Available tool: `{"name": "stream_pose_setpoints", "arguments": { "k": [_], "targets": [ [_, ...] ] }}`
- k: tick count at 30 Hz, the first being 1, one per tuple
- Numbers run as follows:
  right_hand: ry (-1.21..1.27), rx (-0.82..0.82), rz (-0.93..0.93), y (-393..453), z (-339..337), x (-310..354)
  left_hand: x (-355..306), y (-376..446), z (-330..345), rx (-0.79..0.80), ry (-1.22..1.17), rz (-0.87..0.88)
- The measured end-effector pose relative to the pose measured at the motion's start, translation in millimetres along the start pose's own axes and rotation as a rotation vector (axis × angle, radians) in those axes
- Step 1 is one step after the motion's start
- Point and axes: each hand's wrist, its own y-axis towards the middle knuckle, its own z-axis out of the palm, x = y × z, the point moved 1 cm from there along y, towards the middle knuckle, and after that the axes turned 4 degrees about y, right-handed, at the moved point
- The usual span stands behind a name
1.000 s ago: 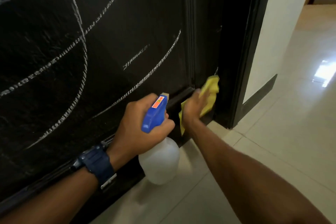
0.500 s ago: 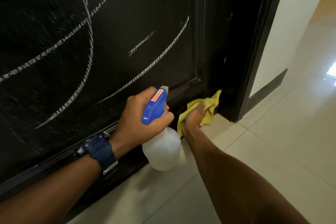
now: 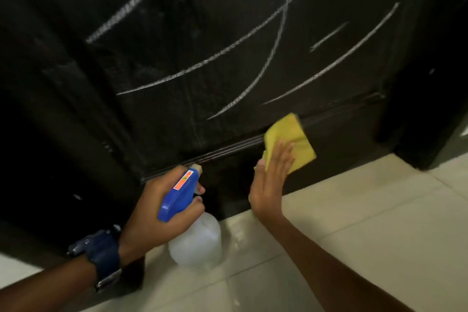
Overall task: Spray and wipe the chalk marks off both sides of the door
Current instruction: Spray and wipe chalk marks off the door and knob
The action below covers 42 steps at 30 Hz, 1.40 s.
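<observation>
Your right hand [image 3: 272, 180] is sliding the yellow cloth [image 3: 291, 142] off the door's lower corner by the frame, toward 9 o'clock along the bottom rail, fingers flat and pressing. Your left hand [image 3: 162, 208] is gripping the spray bottle [image 3: 187, 223] at 7 o'clock. You're barely getting started: chalk marks [image 3: 253, 40] are still crossing the door [image 3: 152, 83] toward 12 o'clock, and the far side is hidden.

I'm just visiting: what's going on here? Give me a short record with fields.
Door: black door, lower part in view
Chalk marks: several white lines, not yet wiped
Left hand: grips spray bottle, nozzle towards door
Right hand: flat, presses yellow cloth on bottom rail
Floor: pale tiles
</observation>
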Motion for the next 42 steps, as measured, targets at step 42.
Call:
{"name": "stream_pose_setpoints", "arguments": {
  "k": [42],
  "targets": [
    [-1.122, 0.911, -1.767, 131, -82, 31, 18, -38, -21, -0.073, -0.03, -0.221]
  ]
}}
